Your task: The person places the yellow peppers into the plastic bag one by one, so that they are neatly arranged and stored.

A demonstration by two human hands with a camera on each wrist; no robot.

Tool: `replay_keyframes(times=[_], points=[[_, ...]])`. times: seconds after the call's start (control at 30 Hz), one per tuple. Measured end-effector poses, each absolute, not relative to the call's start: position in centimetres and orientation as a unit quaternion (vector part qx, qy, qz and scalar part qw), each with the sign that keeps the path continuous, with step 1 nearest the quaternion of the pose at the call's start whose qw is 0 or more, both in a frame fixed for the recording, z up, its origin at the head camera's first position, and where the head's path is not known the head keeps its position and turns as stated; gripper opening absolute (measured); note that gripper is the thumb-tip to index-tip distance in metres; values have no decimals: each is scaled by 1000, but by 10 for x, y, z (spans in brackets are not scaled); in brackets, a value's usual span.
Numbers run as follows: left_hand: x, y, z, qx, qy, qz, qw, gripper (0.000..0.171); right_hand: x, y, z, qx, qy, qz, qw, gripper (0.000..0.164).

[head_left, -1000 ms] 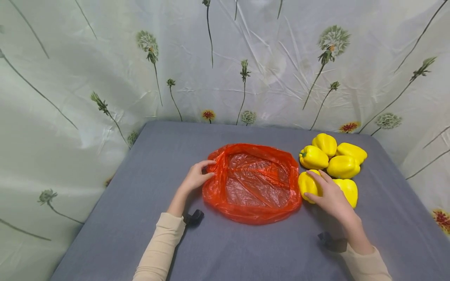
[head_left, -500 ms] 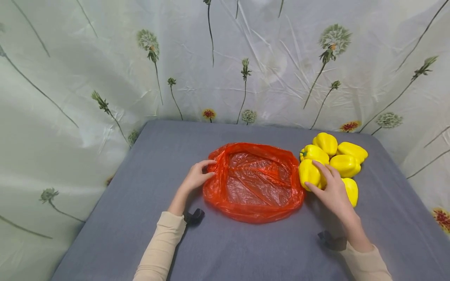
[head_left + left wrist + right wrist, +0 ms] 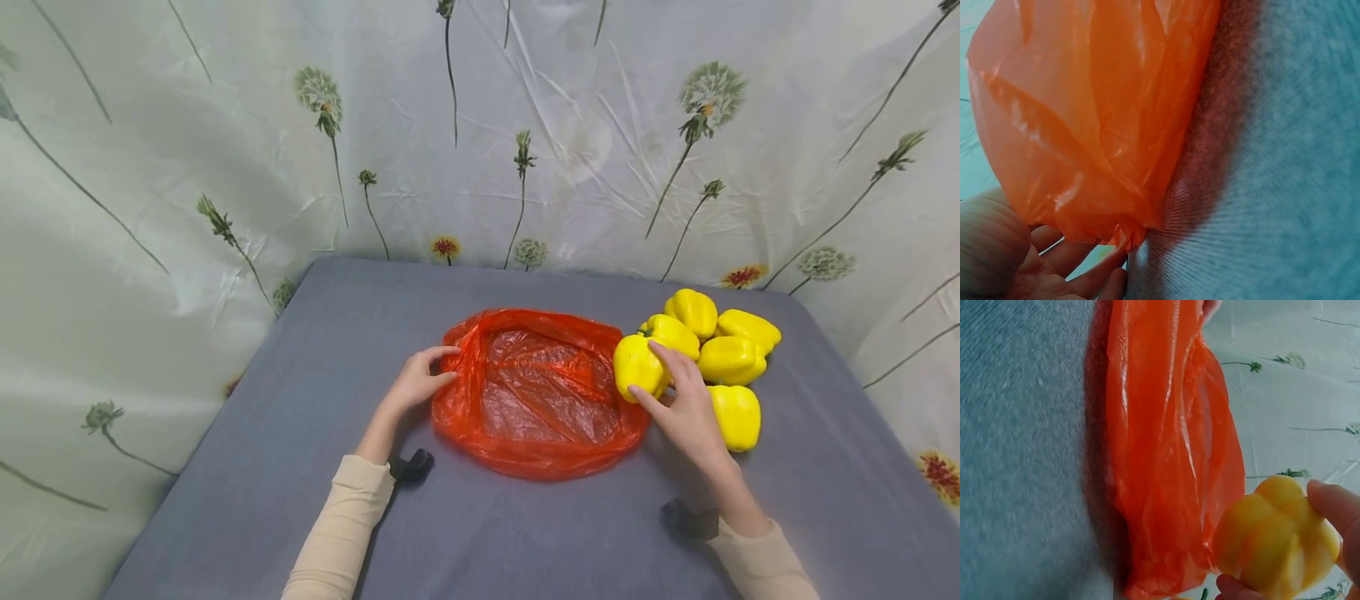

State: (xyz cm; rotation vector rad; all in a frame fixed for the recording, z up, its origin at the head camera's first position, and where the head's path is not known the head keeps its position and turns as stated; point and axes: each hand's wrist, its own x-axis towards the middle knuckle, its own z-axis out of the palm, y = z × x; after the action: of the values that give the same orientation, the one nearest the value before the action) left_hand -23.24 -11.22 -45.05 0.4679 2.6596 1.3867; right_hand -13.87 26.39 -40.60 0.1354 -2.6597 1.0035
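A red plastic bag (image 3: 551, 457) lies on the table with its mouth spread wide, nothing inside it. My left hand (image 3: 417, 379) holds the bag's left side between thumb and fingers; in the left wrist view the fingers are partly hidden behind the plastic. My right hand (image 3: 686, 408) grips a yellow bell pepper (image 3: 634, 367) with thumb and fingertips, over the bag's right rim. In the right wrist view the pepper (image 3: 1275, 540) overlaps the bag's edge, its lobed end towards the camera.
Several more yellow bell peppers (image 3: 731, 360) lie grouped at the right of the grey table (image 3: 345, 308). One yellow bell pepper (image 3: 737, 417) sits nearer, right beside my right hand. A flower-printed curtain (image 3: 480, 200) hangs behind the table.
The right hand has raised the yellow bell pepper from the table and carried it left, over the bag's right rim. The left hand and the bag have stayed almost in place.
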Motion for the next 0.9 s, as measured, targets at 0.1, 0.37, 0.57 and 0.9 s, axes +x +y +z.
replay_keyframes(times=[0.1, 0.37, 0.57, 0.9], points=[[-232, -113, -453, 154, 877, 452, 52, 42, -142, 259, -407, 55, -923, 354, 143, 69], [-232, -113, -454, 149, 874, 459, 58, 43, -156, 246, -409, 72, -919, 364, 136, 68], [-233, -113, -450, 149, 873, 461, 47, 42, -169, 237, -409, 82, -915, 373, 129, 69], [-232, -112, -450, 148, 872, 464, 60, 43, -188, 224, -414, 102, -902, 411, 86, 69]])
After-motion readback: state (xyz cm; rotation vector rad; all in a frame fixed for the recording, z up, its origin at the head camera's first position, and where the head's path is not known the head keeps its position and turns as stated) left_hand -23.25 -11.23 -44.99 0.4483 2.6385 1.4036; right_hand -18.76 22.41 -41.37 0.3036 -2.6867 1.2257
